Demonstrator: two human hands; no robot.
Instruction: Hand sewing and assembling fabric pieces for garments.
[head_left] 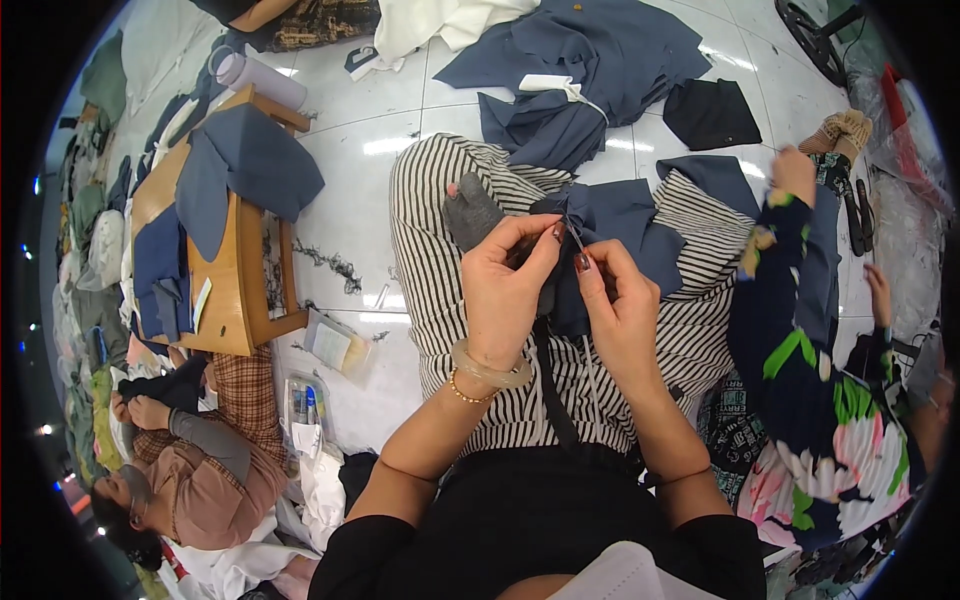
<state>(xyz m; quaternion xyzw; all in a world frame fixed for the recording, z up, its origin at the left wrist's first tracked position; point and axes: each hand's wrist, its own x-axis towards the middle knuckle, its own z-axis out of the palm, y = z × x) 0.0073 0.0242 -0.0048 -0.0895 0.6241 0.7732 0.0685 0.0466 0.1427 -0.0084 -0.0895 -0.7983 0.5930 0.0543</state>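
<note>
My left hand (pixel 505 285) is closed, thumb and forefinger pinching the edge of a blue-grey cloth piece (pixel 615 220) over my lap. Close beside it, my right hand (pixel 618 305) pinches a thin, metallic-looking tool (pixel 575 234), too small to tell its kind. Its tip meets the cloth near my left fingertips. More of the cloth hangs below and behind both hands. My crossed legs in striped trousers (pixel 430 270) lie beneath, with a grey-socked foot (pixel 470 212) beside my left hand.
A wooden stool (pixel 258 225) at the left carries blue-grey pieces and a lilac bottle (pixel 262 80). Blue-grey cloth (pixel 600 50) is heaped on the tiled floor ahead, near a black piece (pixel 712 115). One person (pixel 225 470) sits at left, another in a floral top (pixel 825 400) close at right.
</note>
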